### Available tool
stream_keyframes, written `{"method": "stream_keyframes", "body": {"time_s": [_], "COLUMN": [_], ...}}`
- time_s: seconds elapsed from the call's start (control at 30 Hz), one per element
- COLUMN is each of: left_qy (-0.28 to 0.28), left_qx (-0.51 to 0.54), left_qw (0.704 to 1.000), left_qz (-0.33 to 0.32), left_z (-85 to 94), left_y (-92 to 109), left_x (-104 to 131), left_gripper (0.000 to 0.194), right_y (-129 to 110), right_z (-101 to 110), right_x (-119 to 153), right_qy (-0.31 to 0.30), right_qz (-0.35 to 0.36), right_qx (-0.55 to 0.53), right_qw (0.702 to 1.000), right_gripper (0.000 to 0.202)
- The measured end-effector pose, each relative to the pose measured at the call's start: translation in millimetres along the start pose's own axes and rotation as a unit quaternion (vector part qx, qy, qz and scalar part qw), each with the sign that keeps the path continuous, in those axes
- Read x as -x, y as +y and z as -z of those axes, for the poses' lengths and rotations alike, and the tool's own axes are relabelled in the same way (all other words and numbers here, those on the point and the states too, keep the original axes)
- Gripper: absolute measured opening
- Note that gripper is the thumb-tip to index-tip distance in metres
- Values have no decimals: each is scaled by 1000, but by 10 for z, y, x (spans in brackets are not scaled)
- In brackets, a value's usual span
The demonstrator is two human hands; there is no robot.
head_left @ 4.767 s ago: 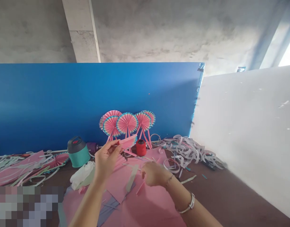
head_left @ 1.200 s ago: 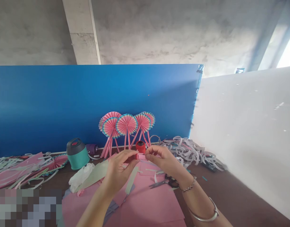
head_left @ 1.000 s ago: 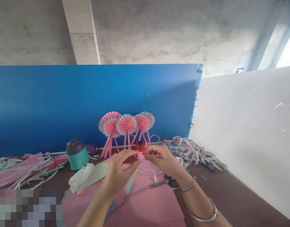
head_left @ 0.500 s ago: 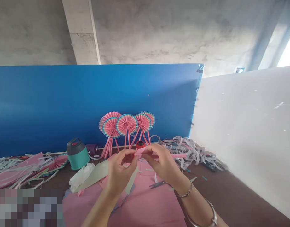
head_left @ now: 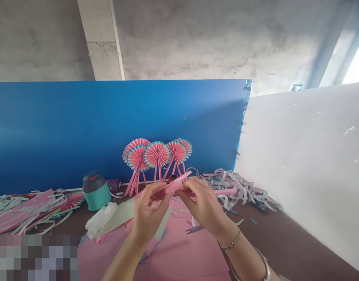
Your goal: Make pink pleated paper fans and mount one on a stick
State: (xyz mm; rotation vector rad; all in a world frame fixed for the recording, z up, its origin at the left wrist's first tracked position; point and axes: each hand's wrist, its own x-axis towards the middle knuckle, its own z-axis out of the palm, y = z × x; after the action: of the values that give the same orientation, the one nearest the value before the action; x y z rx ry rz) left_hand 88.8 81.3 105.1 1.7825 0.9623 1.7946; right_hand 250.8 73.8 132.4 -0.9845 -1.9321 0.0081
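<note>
Between my two hands is a narrow pink paper strip (head_left: 174, 185), held up above a pile of pink paper sheets (head_left: 185, 249). My left hand (head_left: 150, 207) pinches its left end between thumb and fingers. My right hand (head_left: 198, 199) grips it farther right, fingers curled. One loose pink end sticks up to the upper right, and a longer pink strip (head_left: 226, 192) runs out to the right behind my right hand. Scissors (head_left: 194, 229) lie on the sheets below my right wrist, their handles hidden.
Several pink pleated paper fans (head_left: 157, 154) lean on the blue partition (head_left: 80, 125). A teal container with a dark lid (head_left: 96, 191) and crumpled white plastic (head_left: 101, 214) stand left. Curled white strips (head_left: 232, 187) heap up at right. Paper scraps (head_left: 24, 210) cover the left side.
A loose end of the pink strip now points up to the right above my hands, where before it lay flat between them. Both hands stay in nearly the same place.
</note>
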Motion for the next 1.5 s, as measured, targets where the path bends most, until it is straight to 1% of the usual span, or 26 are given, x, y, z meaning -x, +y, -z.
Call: {"method": "stream_keyframes", "body": {"time_s": [0.1,0.27,0.37,0.47,0.5,0.57,0.63,0.73,0.8,0.87,0.9,0.97,1.03,1.07,1.17,1.2,1.3,1.37,1.5], "left_qy": [-6,-17,-38,-62,-70,-83,-95,-107,-118,-140,-151,-162,-151,-143,-135,-136,-145,-162,-191], "left_qx": [31,87,98,106,109,121,137,160,154,118,91,38,10,6,12,15,30,46,80], "left_qw": [1000,996,994,992,991,989,986,980,979,982,983,985,988,990,990,990,988,985,978], "left_qz": [0,20,27,24,22,19,25,49,54,52,50,44,24,9,-24,-29,-35,-38,-34], "left_z": [20,78,120,163,176,199,215,213,197,178,169,158,154,155,163,167,180,186,178], "left_y": [9,26,44,49,45,34,23,15,15,12,9,0,-7,-8,-2,1,6,1,-34], "left_x": [-4,-12,-17,-24,-25,-25,-26,-39,-60,-86,-98,-117,-126,-127,-127,-127,-135,-141,-140], "left_gripper": [19,18,20,24,25,26,27,30,42,54,53,38,22,20,17,16,13,13,14], "right_y": [33,110,160,219,236,258,260,239,223,208,199,173,137,117,66,55,36,25,-7], "right_z": [17,71,117,148,153,157,157,155,153,150,150,153,164,172,198,205,218,217,203], "right_x": [-9,-40,-56,-67,-69,-71,-69,-66,-65,-66,-67,-66,-61,-57,-43,-41,-40,-42,-33], "right_qy": [-2,14,13,-6,-16,-35,-48,-50,-41,-39,-42,-50,-57,-62,-82,-88,-100,-101,-105], "right_qz": [9,-16,17,63,74,89,91,83,80,80,80,82,84,83,79,79,88,98,117], "right_qx": [21,27,39,50,44,20,-2,-9,-4,1,3,6,8,9,8,9,9,5,-7], "right_qw": [1000,999,999,997,996,995,995,995,996,996,996,995,995,995,993,993,991,990,988], "right_gripper": [22,25,29,45,48,45,36,25,20,18,18,19,22,25,37,37,20,13,15]}}
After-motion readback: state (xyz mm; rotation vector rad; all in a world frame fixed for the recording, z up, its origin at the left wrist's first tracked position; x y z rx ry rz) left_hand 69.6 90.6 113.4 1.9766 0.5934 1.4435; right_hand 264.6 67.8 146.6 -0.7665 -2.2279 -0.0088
